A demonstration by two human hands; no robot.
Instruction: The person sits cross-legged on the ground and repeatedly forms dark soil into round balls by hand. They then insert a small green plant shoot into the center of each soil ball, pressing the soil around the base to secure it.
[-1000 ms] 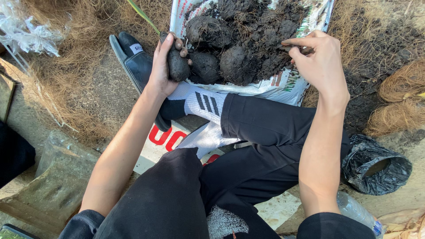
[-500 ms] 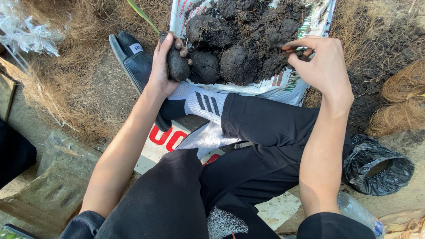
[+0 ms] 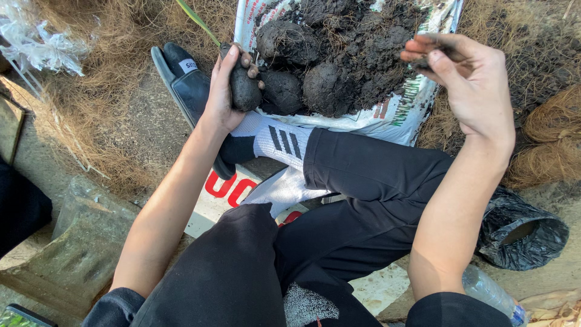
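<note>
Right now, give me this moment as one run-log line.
left hand: holds soil ball | right hand: pinches loose soil, raised above soil pile | printed sack: under pile | more soil balls: on sack

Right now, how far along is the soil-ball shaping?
Done: three rounded soil balls sit on the printed sack beside the loose soil pile. In hand: the left hand grips a soil ball with a green leaf rising from it; the right hand pinches a bit of soil. Left: plenty of loose soil is unshaped.
</note>
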